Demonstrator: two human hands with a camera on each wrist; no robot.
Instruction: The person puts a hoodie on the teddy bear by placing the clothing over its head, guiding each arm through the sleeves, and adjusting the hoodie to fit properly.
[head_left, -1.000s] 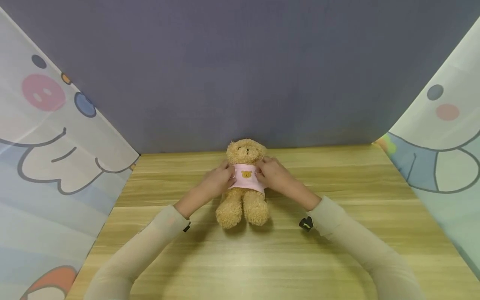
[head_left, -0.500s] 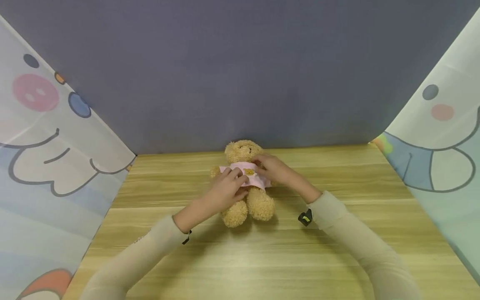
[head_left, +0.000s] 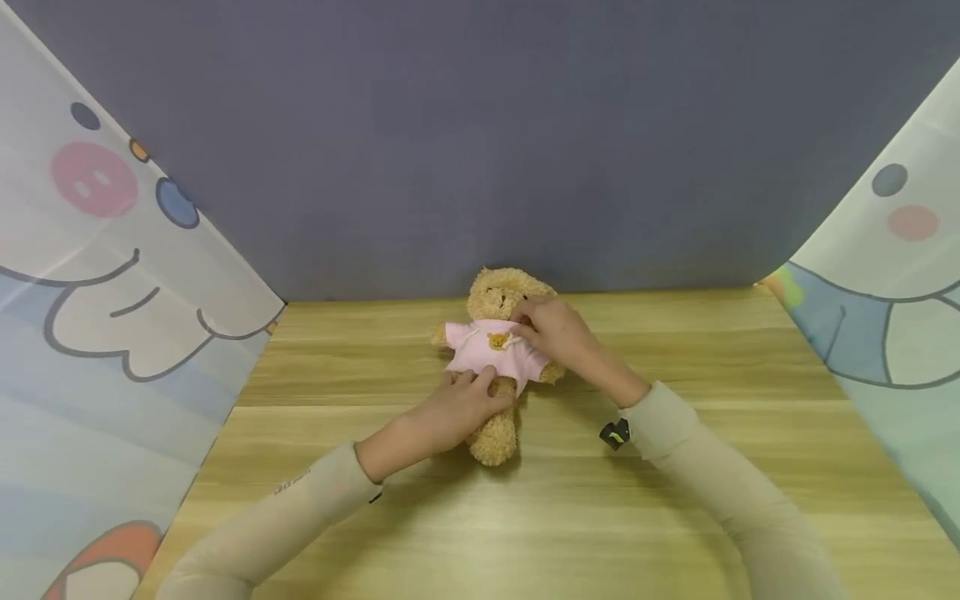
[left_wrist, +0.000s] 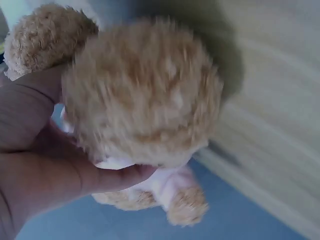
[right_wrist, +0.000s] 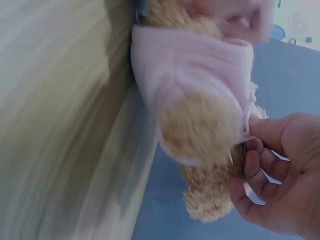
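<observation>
In the head view a tan teddy bear in a pink shirt lies face up near the back of the wooden table. A small bear's face is printed on the shirt. My left hand holds the bear at one leg by the shirt's hem, covering much of that leg. In the left wrist view its thumb passes between the two legs. My right hand is at the neckline beside the head; in the right wrist view its thumb and forefinger pinch the pink shirt at its edge.
The wood-grain table meets a dark grey panel just behind the bear's head. Cartoon-printed sheets flank both sides, one left and one right. A black strap piece hangs at the right cuff.
The bear has turned a little, its head tipping right. My left hand has gone from the shirt's side down to the hem and leg. The right hand has moved up to the neckline.
</observation>
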